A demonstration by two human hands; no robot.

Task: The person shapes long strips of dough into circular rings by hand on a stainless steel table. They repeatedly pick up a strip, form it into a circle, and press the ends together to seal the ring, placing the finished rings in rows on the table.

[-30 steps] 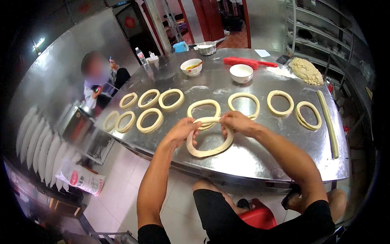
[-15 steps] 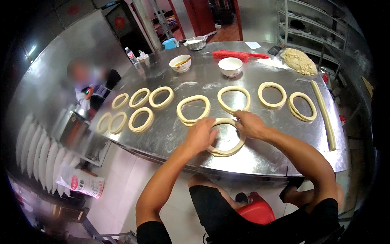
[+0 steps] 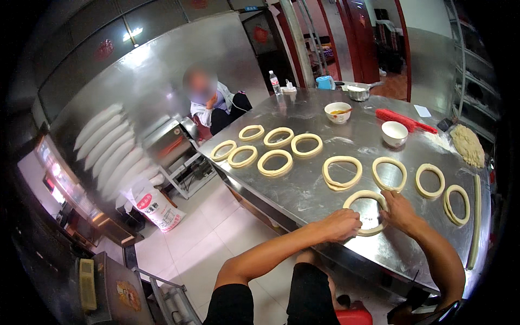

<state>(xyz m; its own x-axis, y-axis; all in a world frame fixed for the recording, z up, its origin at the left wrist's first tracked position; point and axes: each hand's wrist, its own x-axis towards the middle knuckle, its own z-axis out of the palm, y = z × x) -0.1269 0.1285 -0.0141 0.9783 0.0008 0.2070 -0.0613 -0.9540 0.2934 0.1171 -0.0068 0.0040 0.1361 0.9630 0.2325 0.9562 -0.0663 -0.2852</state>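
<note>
A pale dough ring (image 3: pixel 370 232) lies near the front edge of the steel table. My left hand (image 3: pixel 343 225) is curled over its left side, knuckles up, fingertips partly hidden. On the opposite side, my right hand (image 3: pixel 400 210) grips the ring with thumb and fingers. Just beyond sit two more rings, a doubled dough ring (image 3: pixel 341 186) and another dough ring (image 3: pixel 389 160). To the right are a dough ring (image 3: pixel 430 181) and an overlapping dough ring (image 3: pixel 456 206). A long dough strip (image 3: pixel 474 227) runs along the right edge.
Several dough rings (image 3: pixel 274 173) lie at the table's left. Farther back stand a bowl with yellow contents (image 3: pixel 337 112), a white bowl (image 3: pixel 394 134), a red brush (image 3: pixel 403 119) and a dough mass (image 3: pixel 467 146). A person (image 3: pixel 216 105) sits beyond the left edge.
The view has swung left, shifting the table rightward in the picture. My left hand has moved from the ring's upper left down to its lower left; my right hand stays at its right side.
</note>
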